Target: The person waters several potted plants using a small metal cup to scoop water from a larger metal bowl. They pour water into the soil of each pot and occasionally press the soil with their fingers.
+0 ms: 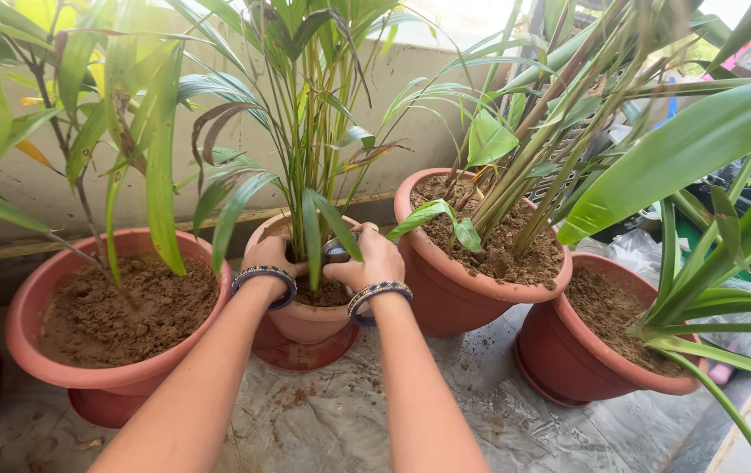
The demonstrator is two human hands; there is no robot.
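From my feed I see 4 terracotta-coloured plastic pots, round and smooth-walled, standing on a wrinkled grey sheet [323,420] dusted with spilled soil. The small middle pot [305,326] sits on a matching saucer and holds a slim palm [310,131] with thin green stalks and narrow drooping leaves. Its soil is dark and crumbly; the large left pot [86,372] holds paler, lumpy earth.

My left hand [270,256] rests on the small pot's near rim, fingers curled over the edge into the soil. My right hand [373,260] is closed around a small shiny metal object [335,250], possibly a cup or scoop, pressed close to the palm's base. Each wrist wears 1 dark beaded bangle [263,280].

A drooping leaf hangs across the gap between the hands, hiding most of the metal object and the fingertips, so I cannot tell its full shape. Behind right, a bigger pot [445,293] carries thick stalks; a 4th pot [568,359] beside it is partly screened by broad leaves, and the leftmost pot edge is cut off by the frame
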